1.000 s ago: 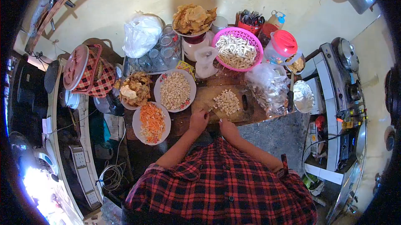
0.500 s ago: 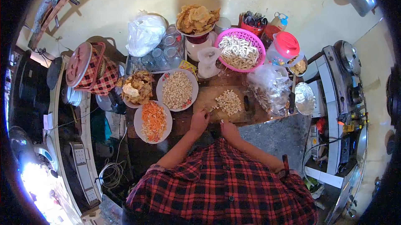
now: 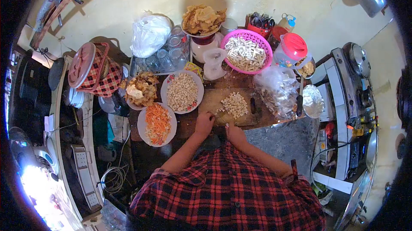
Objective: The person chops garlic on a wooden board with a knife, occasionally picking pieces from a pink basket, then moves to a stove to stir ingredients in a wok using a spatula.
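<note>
Both hands meet at the desk's (image 3: pixel 187 129) near edge: left hand (image 3: pixel 205 122) on the cutting board (image 3: pixel 213 98), right hand (image 3: pixel 234 132) beside it. Fingers are too small to tell, curled or open. Just beyond, diced pale cubes (image 3: pixel 235 104) pile mid-board.

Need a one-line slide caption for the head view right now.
Left hand and right hand at the near edge of a wooden cutting board bearing pale diced cubes.

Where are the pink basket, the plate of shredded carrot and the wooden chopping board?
pink basket (image 3: pixel 253 32), head view, on its upper rim.
plate of shredded carrot (image 3: pixel 141 126), head view, on its bare left rim.
wooden chopping board (image 3: pixel 212 99), head view, on its bare left part.
</note>
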Available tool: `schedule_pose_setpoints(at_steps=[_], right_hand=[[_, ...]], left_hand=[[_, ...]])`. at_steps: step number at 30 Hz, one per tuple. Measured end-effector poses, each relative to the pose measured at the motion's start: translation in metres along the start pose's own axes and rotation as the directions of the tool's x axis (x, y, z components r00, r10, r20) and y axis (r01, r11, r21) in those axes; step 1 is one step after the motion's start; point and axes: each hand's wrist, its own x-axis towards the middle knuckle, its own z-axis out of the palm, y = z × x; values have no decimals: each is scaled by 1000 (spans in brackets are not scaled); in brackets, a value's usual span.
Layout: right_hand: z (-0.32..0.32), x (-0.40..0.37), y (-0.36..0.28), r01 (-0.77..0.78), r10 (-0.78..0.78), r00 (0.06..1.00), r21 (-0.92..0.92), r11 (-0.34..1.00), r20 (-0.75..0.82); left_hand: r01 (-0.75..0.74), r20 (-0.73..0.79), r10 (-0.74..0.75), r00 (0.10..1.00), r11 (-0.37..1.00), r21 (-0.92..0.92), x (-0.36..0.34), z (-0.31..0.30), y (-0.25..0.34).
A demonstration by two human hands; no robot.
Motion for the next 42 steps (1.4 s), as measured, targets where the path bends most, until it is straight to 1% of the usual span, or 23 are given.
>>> schedule_pose_setpoints(at_steps=[3, 5, 6, 8, 10, 14, 16, 18, 21, 23, 24, 26, 28, 29, 30, 31, 32, 33, 35, 38, 40, 41, 42], right_hand=[[2, -3, 2, -3, 6, 999, -79, 997, 34], [7, 1, 4, 113, -114, 993, -24, 993, -23], [7, 2, 2, 115, -116, 993, -24, 993, -21], [6, 5, -3, 51, -52, 998, -24, 998, -19], [2, 1, -6, 38, -38, 999, -12, 999, -18], [4, -3, -6, 2, -1, 1000, -7, 1000, 25], [8, -1, -4, 7, -6, 1000, -35, 999, 24], [11, 5, -5, 16, -15, 1000, -63, 998, 21], [10, 9, -8, 34, -33, 999, -48, 998, 2], [4, 5, -9, 65, -65, 998, 34, 997, -6], [1, 3, -9, 65, -64, 998, 36, 997, -13], [-4, 0, -5, -24, 29, 997, 69, 997, -72], [-9, 0, 7, -24, 29, 997, 77, 997, -68], [-13, 0, 13, -16, 21, 998, 80, 997, -57], [-16, 0, 18, -23, 29, 997, 86, 996, -69], [-18, -1, 24, 2, 15, 995, 170, 985, -101], [-21, -2, 29, 28, 7, 991, 253, 967, -135], [-24, -3, 35, 17, 22, 989, 259, 966, -147], [-30, -6, 46, 34, -9, 995, 255, 966, -100], [-36, -11, 56, 38, 30, 978, 318, 947, -207], [-40, -14, 60, 21, 64, 971, 346, 938, -232], [-46, -13, 63, 7, 95, 963, 373, 928, -253], [-50, -13, 63, -2, 110, 958, 378, 926, -265]], left_hand=[[-2, -9, 2, 1000, 1000, -21, 1, 3, -4], [-4, -8, 4, 1000, 999, -49, 1, 2, -3], [-13, -18, 13, 1000, 1000, -21, 1, -1, -1], [-23, -26, 23, 999, 1000, 8, -1, 0, -1], [-35, -50, 32, 998, 998, -56, -1, 5, -7], [-2, -23, 1, 1000, 999, -44, -4, 3, -5], [-66, -78, 63, 995, 997, -29, -4, 11, -13], [-64, -77, 61, 995, 997, -33, -3, 7, -9], [-69, -78, 66, 995, 997, -42, -4, 0, -3], [-81, -85, 77, 993, 996, -48, -2, -3, 1], [-70, -94, 67, 993, 997, -34, -3, -4, 2], [-68, -95, 66, 993, 997, -21, -3, -2, 1], [-16, 22, 18, 1000, 995, -102, 0, 1, -5], [-29, 28, 32, 999, 994, -101, 2, 2, -6], [-59, 24, 60, 998, 998, -37, 4, 4, -7], [-89, 23, 88, 996, 996, 27, 7, 7, -8], [-103, 33, 103, 994, 994, 25, 12, 11, -10], [-114, 66, 114, 991, 993, -13, 17, 15, -12], [-139, 114, 145, 983, 989, -54, 29, 21, -7], [-174, 141, 191, 971, 977, -125, 49, 24, 11], [-122, 278, 111, 954, 992, 24, 64, 22, 23], [-158, 302, 147, 942, 987, 12, 83, 18, 38], [-161, 378, 128, 917, 985, 57, 101, 7, 51]])
